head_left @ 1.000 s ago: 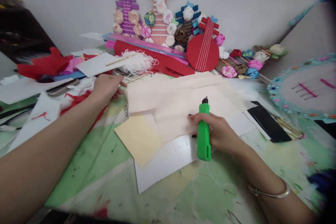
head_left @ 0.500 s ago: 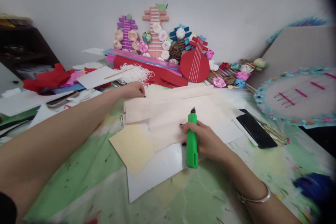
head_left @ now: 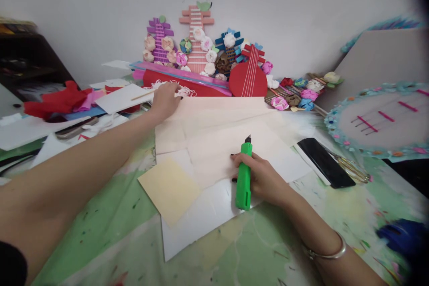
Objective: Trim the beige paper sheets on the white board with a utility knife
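Observation:
In my right hand [head_left: 264, 178] is a green utility knife [head_left: 244, 176], its blade tip pointing away from me over a cream sheet [head_left: 214, 147]. The sheet looks like thin paper or cloth, with fold lines across it, and lies over white board [head_left: 201, 219]. At its far left corner, my left hand [head_left: 167, 100] pinches the edge; some fingers are hidden behind the hand. A small pale-yellow square [head_left: 170, 190] rests on the white board at the near left.
White string [head_left: 187, 91] and red material lie beyond the left hand. Craft instruments with paper flowers, including a red one [head_left: 246, 80], lean on the wall. A black flat object [head_left: 325, 163] and scissors [head_left: 350, 165] lie right. Paper scraps [head_left: 56, 129] cover the left.
My left hand has moved away from me, drawing the cream sheet's far edge farther back and spreading it flatter. My right hand with the utility knife has barely moved.

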The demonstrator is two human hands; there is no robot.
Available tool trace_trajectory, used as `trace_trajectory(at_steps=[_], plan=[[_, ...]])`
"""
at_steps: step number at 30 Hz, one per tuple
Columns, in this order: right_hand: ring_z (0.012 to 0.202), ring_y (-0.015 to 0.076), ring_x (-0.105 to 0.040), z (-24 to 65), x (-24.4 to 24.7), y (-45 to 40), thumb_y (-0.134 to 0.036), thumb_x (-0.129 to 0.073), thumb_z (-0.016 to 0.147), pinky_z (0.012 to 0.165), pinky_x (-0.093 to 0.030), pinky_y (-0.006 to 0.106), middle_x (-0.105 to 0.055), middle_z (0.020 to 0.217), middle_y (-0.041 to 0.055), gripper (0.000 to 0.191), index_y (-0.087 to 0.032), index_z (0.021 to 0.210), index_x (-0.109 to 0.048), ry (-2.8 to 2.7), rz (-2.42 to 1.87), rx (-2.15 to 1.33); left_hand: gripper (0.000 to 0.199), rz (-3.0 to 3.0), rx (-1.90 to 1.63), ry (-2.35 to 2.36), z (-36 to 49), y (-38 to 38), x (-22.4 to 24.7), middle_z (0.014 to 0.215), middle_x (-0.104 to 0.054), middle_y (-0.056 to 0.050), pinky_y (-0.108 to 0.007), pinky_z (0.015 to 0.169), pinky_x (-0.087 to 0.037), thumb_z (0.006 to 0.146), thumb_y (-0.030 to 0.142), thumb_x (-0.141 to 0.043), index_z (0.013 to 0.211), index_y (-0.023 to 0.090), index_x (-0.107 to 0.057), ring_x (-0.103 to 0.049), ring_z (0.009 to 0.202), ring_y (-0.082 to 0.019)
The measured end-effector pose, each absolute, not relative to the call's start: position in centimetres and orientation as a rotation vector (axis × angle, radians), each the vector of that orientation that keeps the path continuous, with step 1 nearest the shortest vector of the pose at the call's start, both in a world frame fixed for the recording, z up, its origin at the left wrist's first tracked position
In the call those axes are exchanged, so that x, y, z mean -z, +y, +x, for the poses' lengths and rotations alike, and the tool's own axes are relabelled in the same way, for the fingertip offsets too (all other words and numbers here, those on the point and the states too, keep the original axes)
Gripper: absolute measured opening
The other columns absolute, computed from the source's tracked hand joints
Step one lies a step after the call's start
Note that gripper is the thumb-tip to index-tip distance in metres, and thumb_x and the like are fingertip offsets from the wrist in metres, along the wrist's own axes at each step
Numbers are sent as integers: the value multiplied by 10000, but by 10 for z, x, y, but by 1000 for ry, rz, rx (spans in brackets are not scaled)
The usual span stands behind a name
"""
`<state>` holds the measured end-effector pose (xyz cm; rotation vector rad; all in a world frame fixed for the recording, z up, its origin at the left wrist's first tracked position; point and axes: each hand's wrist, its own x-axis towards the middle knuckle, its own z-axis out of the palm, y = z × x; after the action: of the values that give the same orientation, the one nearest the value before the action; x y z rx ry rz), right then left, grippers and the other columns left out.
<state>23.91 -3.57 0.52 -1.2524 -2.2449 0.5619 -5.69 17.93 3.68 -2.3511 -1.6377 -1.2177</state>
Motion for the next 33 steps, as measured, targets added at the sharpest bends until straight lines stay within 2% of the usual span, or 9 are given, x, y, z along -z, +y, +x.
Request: trace_trajectory(at_steps=[3,8,10,12,15,19,24,28,33], plan=[[1003,263,-659,240,-5,-35,-115,-609,795,788,-537,368,-631,1133,125,231,-229,983,-539,-2238,-1267,-559,218,-2412,1243,-1465,-37,146,-35,1173,-563,-144,-538,1051,-296,821,182,-572,1038,181,-595,-443,1218,-339],[1012,265,-684,244,-1,-32,-177,-645,811,825,-545,386,-685,1132,89,216,-246,993,-550,-2180,-1311,-570,78,-2834,1026,-1012,0,42,-21,1036,-632,-80,-380,874,-485,820,256,-616,867,197,-635,-607,970,-233],[1004,257,-695,246,0,-32,-201,-667,807,827,-554,383,-707,1130,68,224,-253,997,-560,-2135,-1301,-589,110,-2938,936,-878,7,6,-14,1028,-662,-81,-374,833,-511,855,278,-596,905,198,-653,-631,927,-226],[997,245,-704,246,0,-34,-227,-683,806,829,-564,374,-721,1130,54,229,-257,1004,-573,-2080,-1277,-603,185,-2972,816,-746,10,-17,-7,1058,-683,-130,-426,833,-525,899,292,-550,968,156,-655,-646,966,-272],[1016,223,-706,245,-3,-37,-199,-687,797,852,-569,344,-726,1140,42,245,-259,1010,-583,-2065,-1219,-637,300,-2928,711,-636,7,-27,4,1167,-685,-161,-469,899,-523,962,303,-486,1140,105,-623,-635,1103,-314],[1115,207,-674,246,-6,-38,-60,-615,783,864,-570,302,-731,1105,19,263,-258,953,-587,-2169,-1136,-790,394,-2902,646,-600,1,-26,15,1267,-649,-160,-479,983,-493,1012,330,-388,1265,90,-571,-599,1204,-307],[1174,211,-646,251,-9,-37,-38,-611,775,957,-544,327,-734,1120,25,233,-248,871,-588,-2197,-1074,-829,404,-2920,644,-597,-1,-27,17,1290,-637,-149,-499,994,-482,1012,327,-361,1300,125,-559,-586,1226,-305],[1170,215,-648,252,-11,-40,-37,-620,772,992,-528,343,-704,1213,31,254,-260,894,-605,-2295,-1069,-749,419,-2944,665,-622,-1,-27,18,1342,-600,-144,-514,998,-473,999,326,-383,1332,122,-538,-573,1239,-319],[1199,219,-628,254,-12,-40,-52,-599,799,978,-533,337,-699,1211,65,249,-251,948,-618,-2378,-1094,-700,409,-2980,717,-643,-1,-26,17,1319,-623,-124,-506,999,-461,996,313,-417,1332,123,-552,-580,1226,-313]])
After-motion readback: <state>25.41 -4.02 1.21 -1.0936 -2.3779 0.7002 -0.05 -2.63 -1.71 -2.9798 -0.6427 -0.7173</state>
